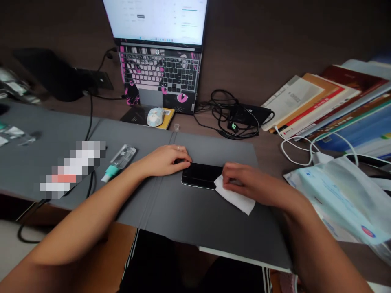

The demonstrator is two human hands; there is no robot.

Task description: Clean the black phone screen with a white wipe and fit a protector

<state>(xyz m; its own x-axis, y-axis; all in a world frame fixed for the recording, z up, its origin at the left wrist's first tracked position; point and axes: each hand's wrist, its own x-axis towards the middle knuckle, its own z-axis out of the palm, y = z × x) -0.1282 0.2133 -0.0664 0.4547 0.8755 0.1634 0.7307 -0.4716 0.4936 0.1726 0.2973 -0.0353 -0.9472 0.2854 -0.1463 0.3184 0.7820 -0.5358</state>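
Observation:
A black smartphone (201, 174) lies flat on the grey desk mat (195, 219), its dark screen facing up. At its upper left corner, my left hand (166, 160) is closed, with thumb and fingertips gripping the edge. My right hand (241, 179) has its fingers bunched around a white wipe (236, 199) and rests at the phone's right end, hiding that part. The wipe's loose end spreads over the mat below the hand. To the left of my left forearm lies a clear spray bottle (122, 156) with a teal collar.
Behind the mat stands an open laptop (161, 73), with a mouse (155, 116) in front. Black cables (226, 114) lie coiled beside a dark box. Leaning books (324, 106), a white cable (293, 150) and a plastic packet (342, 199) occupy the right side. A blurred-out object (73, 169) lies left.

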